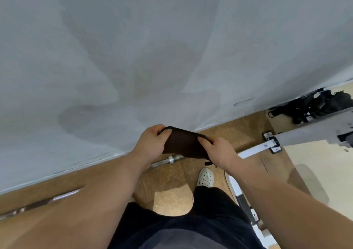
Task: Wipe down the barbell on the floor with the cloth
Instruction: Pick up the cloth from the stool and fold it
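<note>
Holding 1 cloth [186, 143] | 2 hands: left hand [152, 140], right hand [219, 151] | 1 barbell [168, 160] below

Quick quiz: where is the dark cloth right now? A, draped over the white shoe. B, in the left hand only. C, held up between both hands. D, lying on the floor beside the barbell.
C: the cloth is gripped by the left hand and the right hand, above the barbell on the floor.

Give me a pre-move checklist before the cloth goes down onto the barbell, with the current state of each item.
1. Cloth held by both hands: ok, left hand and right hand each pinch an end.
2. Cloth spread out: ok, stretched between the hands.
3. Barbell located: ok, on the floor along the wall.
4. Cloth touching the bar: not ok, held above.
5. Foot off the bar: ok.
6. Bar's full length visible: cannot tell, forearms cover parts.
</note>
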